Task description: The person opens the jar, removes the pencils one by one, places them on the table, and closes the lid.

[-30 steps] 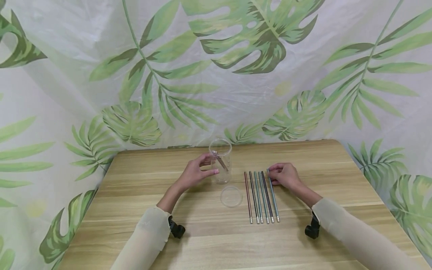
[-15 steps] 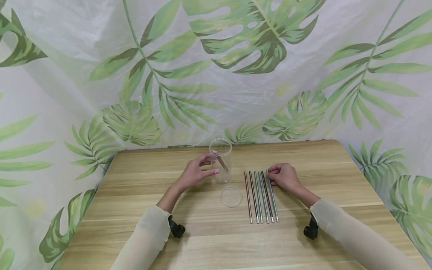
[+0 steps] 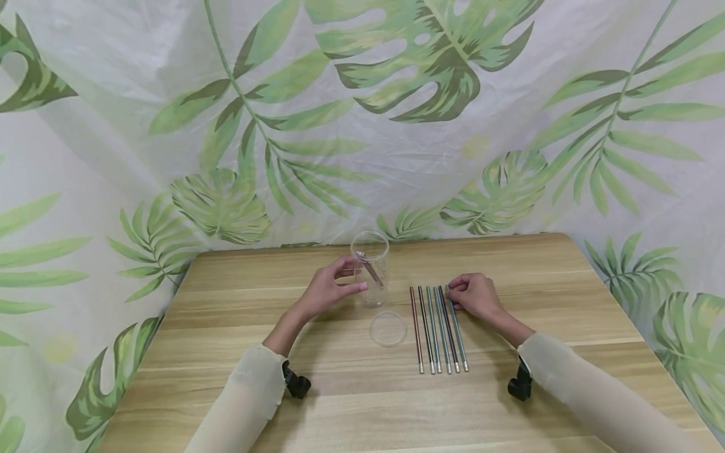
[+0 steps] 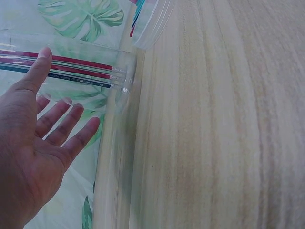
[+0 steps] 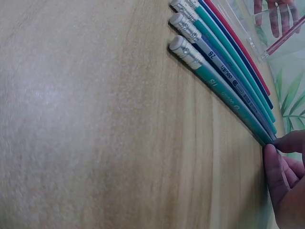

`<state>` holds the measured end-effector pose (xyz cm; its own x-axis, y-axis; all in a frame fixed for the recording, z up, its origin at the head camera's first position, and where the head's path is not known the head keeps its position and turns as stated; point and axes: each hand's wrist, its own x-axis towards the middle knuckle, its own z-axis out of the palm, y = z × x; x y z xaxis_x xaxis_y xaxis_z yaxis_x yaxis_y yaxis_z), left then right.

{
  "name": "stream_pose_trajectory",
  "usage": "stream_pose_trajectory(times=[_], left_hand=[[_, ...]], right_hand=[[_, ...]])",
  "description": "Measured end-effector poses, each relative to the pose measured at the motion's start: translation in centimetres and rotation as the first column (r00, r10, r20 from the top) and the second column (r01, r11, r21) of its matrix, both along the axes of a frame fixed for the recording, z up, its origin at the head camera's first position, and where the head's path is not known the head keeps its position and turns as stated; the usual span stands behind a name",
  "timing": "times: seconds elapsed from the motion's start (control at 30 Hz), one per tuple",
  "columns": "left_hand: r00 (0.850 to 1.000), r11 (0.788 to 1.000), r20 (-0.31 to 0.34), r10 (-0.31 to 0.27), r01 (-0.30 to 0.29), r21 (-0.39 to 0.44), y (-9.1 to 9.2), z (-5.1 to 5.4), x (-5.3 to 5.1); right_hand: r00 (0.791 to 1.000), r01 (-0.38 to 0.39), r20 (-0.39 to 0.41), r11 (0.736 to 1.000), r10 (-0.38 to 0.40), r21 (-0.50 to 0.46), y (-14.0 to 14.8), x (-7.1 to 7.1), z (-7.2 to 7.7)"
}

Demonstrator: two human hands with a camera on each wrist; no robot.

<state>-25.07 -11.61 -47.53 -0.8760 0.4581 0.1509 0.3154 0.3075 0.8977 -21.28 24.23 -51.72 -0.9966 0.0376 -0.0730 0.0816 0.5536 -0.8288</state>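
A clear plastic cup (image 3: 382, 277) stands upright near the table's back edge, with red and dark pencils (image 4: 86, 67) leaning inside it. My left hand (image 3: 325, 289) holds the cup from the left, thumb on the near side and fingers behind. On the right, my right hand (image 3: 478, 294) pinches the far end of a green pencil (image 5: 224, 88) between thumb and finger. That pencil lies on the table as the rightmost of a row of pencils (image 3: 433, 330), red, dark, blue and green, their white erasers towards me.
A clear round lid (image 3: 370, 329) lies flat between the cup and the pencil row. The wooden table (image 3: 362, 409) meets a leaf-patterned cloth (image 3: 408, 176) at its back edge. Black wrist cameras hang below both sleeves.
My right hand has shifted slightly left, bringing the far end of the pinched pencil closer to the row. The left hand and the cup have stayed in place.
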Motion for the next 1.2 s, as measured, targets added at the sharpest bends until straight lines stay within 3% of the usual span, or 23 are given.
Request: stream_pose_trajectory(times=[0.17,0.5,0.73,0.93,1.2], left_hand=[[1.000,1.000,0.008,-0.015,0.015,0.008,-0.4,-2.1,-1.5],[1.000,1.000,0.002,-0.020,0.020,-0.009,-0.6,-2.3,-1.7],[1.000,0.999,0.001,-0.024,0.024,-0.030,-0.7,-2.2,-1.6],[1.000,0.999,0.002,-0.019,0.019,-0.034,-0.7,-2.1,-1.7],[1.000,0.999,-0.008,-0.026,0.026,-0.023,-0.6,-2.2,-1.7]], right_hand=[[1.000,-0.010,-0.024,0.999,0.011,0.030,0.0,0.0,0.0],[0.998,-0.025,-0.053,0.999,0.027,0.033,0.4,-0.2,0.1],[0.992,-0.046,-0.112,0.998,0.050,0.033,0.7,-0.4,1.3],[0.961,-0.125,-0.236,0.989,0.141,0.084,0.1,-0.9,3.5],[0.904,-0.280,-0.309,0.955,0.295,0.096,-1.8,-1.2,7.7]])
